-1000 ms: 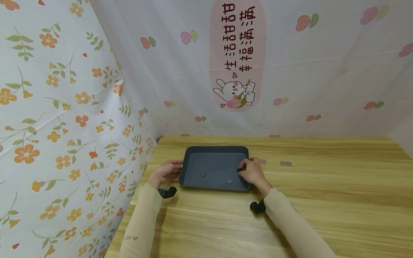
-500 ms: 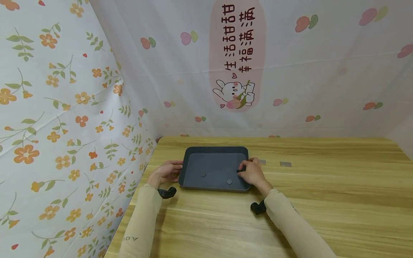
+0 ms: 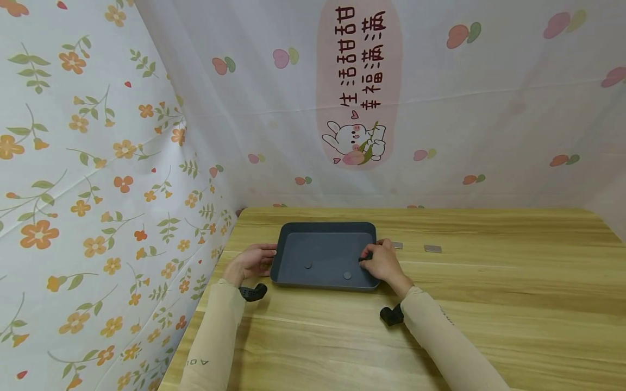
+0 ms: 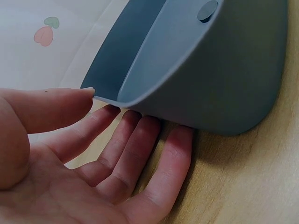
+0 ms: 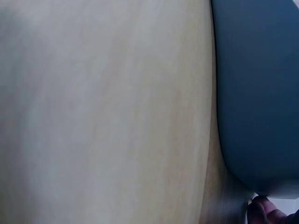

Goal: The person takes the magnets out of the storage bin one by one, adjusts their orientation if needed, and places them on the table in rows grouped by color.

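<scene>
1. Your left hand [image 3: 251, 262], fingers apart, touched the shallow blue-grey rectangular tray [image 3: 326, 227] on the pale wooden bench [image 3: 313, 336], likely steadying it.
2. Your right hand's [image 3: 382, 263] fingers pinched a small black object [image 3: 363, 258] at its right side.

The tray [image 3: 323, 244] is smooth and matt, either plastic or coated metal. One disc [image 4: 208, 10] inside it appears metallic and glossy. The surface [image 3: 489, 298] shows smooth wood grain with slight sheen; the backdrop [image 3: 274, 136] is creased cloth.
</scene>
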A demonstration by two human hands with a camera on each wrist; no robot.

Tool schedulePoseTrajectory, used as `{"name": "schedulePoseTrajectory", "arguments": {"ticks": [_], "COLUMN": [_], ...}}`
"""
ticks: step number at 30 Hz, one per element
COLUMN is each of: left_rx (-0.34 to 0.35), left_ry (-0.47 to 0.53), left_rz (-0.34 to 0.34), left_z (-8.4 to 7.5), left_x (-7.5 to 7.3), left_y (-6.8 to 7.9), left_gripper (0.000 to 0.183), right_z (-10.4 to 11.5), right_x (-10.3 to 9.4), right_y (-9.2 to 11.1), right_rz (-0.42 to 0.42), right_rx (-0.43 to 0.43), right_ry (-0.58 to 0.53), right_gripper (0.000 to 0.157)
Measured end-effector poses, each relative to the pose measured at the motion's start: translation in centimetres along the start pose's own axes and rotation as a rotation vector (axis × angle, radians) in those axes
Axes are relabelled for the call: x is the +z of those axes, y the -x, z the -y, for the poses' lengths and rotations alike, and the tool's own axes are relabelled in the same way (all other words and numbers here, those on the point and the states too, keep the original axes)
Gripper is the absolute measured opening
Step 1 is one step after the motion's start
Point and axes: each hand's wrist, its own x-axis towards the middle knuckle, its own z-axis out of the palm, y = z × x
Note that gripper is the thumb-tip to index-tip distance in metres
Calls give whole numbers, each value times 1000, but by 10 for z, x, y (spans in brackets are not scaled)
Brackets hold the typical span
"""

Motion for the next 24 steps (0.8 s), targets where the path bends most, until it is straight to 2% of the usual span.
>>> {"name": "schedulePoseTrajectory", "arguments": {"ticks": [19,24], "left_rx": [-7,-6], "left_ry": [7,15], "left_rz": [-11,-5], "left_z": [0,0], "left_x": [-1,-1], "left_y": [1,1], "left_gripper": [44,44], "right_z": [-2,-4], "right_x": [1,1], "right_y": [0,0], "right_rz": [-11,-13], "right_rx": [-37,-47], "right_ry": [37,8], "right_gripper": [6,6]}}
